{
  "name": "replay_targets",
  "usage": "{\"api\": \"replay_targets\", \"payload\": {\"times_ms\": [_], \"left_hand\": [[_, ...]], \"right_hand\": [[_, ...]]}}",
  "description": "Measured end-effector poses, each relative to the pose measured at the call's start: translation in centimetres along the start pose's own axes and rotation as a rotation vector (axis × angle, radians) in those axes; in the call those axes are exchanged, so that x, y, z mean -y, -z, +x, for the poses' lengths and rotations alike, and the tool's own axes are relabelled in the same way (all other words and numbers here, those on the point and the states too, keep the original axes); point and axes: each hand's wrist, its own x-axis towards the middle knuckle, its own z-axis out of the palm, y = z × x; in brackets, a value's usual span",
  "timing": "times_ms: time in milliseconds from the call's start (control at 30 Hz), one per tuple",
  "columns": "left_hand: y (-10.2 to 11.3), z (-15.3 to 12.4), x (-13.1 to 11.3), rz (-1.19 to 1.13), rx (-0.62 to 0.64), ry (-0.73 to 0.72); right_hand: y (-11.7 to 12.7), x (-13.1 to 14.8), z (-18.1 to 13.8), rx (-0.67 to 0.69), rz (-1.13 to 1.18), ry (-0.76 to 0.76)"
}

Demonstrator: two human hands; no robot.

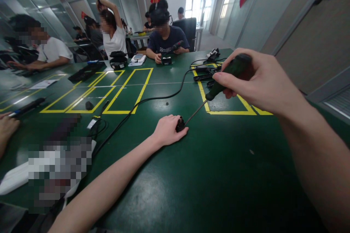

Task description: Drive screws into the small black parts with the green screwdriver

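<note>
My right hand (246, 76) is closed around the dark green handle of a screwdriver (218, 85), held at a slant above the table. Its thin metal shaft runs down and left to a small black part (180, 125). My left hand (169, 131) grips that part against the green tabletop, thumb on the near side and fingers on the far side. A short round stub sticks up from the part. The screwdriver's tip meets the part's right side; whether it sits in a screw I cannot tell.
Yellow tape (229, 113) marks rectangles on the green table (218, 174). A black cable (153, 98) crosses behind my left hand. Black tools (203, 76) lie beyond the screwdriver. A co-worker (166, 40) sits opposite; another person's hand (8, 129) is at the left edge.
</note>
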Motion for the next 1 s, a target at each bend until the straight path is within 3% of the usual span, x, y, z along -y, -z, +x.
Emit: {"api": "replay_targets", "payload": {"times_ms": [133,267,1000], "left_hand": [[0.1,-0.1,-0.3,0.038,-0.016,0.098],[0.2,0.1,-0.4,0.063,-0.012,0.180],[0.2,0.1,-0.5,0.039,-0.040,0.160]], "right_hand": [[0.3,-0.3,0.4,0.053,0.070,-0.131],[0.4,-0.9,0.5,0.064,0.092,-0.166],[0.4,0.1,0.3,0.117,0.013,-0.179]]}}
